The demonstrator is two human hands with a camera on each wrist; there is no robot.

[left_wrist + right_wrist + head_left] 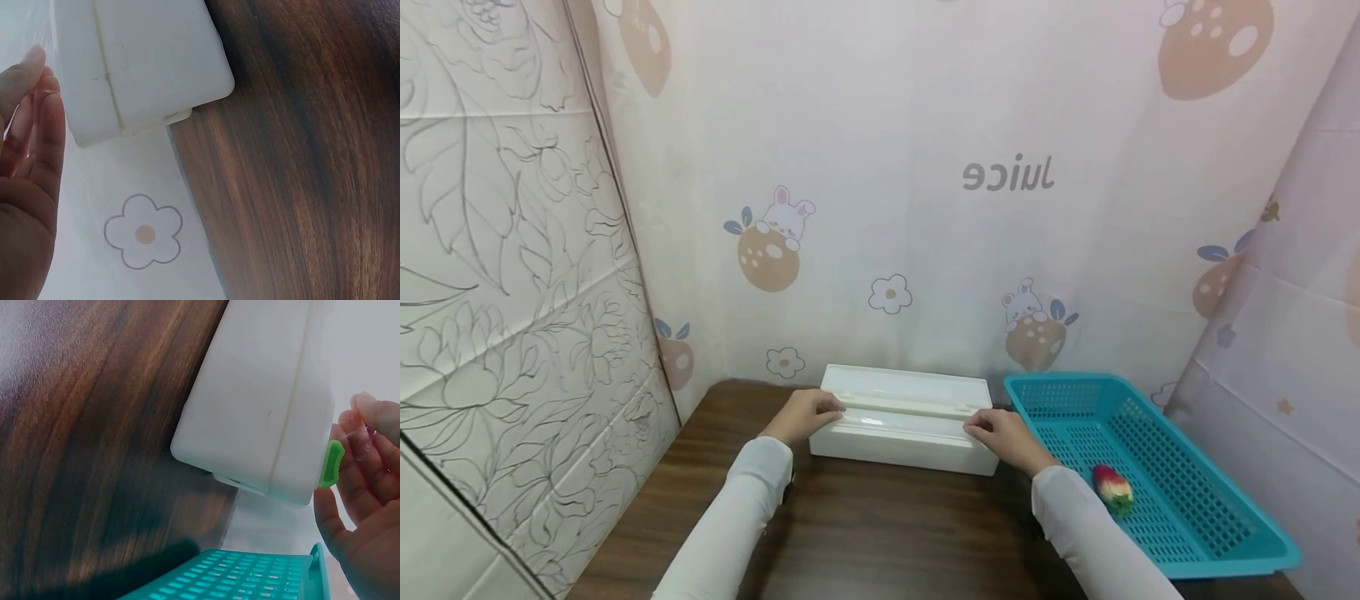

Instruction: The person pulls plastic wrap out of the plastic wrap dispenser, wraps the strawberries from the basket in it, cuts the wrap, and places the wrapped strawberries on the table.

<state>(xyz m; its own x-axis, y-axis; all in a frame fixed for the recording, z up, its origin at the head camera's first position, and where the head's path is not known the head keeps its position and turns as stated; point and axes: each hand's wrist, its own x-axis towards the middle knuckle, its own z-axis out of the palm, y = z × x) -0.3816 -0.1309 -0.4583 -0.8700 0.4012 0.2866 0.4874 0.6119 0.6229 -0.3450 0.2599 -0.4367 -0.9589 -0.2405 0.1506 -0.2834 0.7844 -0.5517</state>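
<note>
Hand [28, 187] pinching clear film [41, 28], white box [156, 59], tabletop [294, 162]

The person is wearing long white sleeves, the left sleeve [722, 525] and the right sleeve [1093, 537] both looking plain and softly creased. The left cuff [766, 458] and right cuff [1054, 490] are circling the forearms near the wrists. A small dark piece [788, 487] is peeking out beside the left cuff, its details staying too small to tell. The left hand [805, 415] and right hand [1006, 435] are showing bare.

The head camera is looking forward and down from farther back, catching the white box [895, 450] at lower centre; both wrist cameras are viewing it up close, the right also sharing the teal basket [250, 572], bottom of frame.
</note>
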